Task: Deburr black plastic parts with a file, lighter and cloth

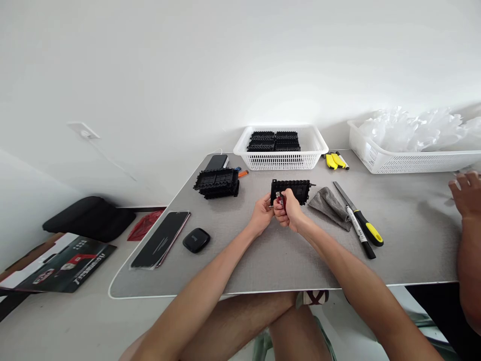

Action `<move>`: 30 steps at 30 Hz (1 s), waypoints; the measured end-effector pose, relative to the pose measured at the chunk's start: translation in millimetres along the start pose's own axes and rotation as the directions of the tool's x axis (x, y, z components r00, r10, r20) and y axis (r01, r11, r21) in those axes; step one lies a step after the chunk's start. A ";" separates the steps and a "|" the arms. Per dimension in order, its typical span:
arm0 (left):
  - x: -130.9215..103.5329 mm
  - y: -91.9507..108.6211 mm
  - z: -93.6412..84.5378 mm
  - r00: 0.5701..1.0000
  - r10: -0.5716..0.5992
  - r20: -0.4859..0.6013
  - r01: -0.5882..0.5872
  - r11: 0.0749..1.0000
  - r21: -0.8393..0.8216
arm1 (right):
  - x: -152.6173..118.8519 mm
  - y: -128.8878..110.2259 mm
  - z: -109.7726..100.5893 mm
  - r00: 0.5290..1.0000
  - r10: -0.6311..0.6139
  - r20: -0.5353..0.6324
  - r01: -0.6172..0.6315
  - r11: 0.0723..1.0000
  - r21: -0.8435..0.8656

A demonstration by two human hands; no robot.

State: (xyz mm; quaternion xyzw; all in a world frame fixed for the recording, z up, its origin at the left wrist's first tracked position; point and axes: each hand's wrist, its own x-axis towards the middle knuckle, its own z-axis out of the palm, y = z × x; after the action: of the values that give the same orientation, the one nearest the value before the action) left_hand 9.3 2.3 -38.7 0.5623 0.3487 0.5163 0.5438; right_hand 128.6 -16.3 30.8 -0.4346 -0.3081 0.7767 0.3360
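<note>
Near the middle of the grey table lies a black ridged plastic part (300, 190). My left hand (262, 215) grips its left end, fingers closed around the near corner. A small red lighter-like object (280, 199) with a metal tip is wrapped in my right hand (290, 210), held against the left portion of the black part. To the left sits a stack of similar black parts (217, 182). A crumpled grey cloth (329, 206) rests just right of my right hand.
Behind stand a white basket (283, 161) of black parts and another basket (406, 161) with clear plastic bags. A file (363, 220) and marker (356, 224) lie at right, near another person's hand (467, 193). A phone (161, 239) and black case (196, 240) lie at left.
</note>
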 end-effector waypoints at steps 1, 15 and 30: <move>-0.1 1.0 0.0 1.000 -0.002 -0.003 0.002 1.000 0.004 | 0.3 -0.2 -0.8 1.000 0.003 -0.004 -0.003 1.000 0.006; -1.6 10.5 -1.8 1.000 -0.031 -0.001 0.031 0.995 -0.100 | -1.9 -10.6 -25.4 0.995 -0.064 -0.072 0.073 0.989 0.127; -0.1 13.1 -5.1 0.998 -0.034 -0.060 0.025 0.990 -0.137 | -5.5 -20.1 -46.8 0.981 -0.131 -0.142 0.155 0.973 0.169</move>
State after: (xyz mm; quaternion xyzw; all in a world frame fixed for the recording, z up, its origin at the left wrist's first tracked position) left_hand 2.1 1.3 -26.6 0.5021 0.3378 0.5481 0.5774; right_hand 177.2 -0.2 28.6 -0.4288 -0.2452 0.7451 0.4481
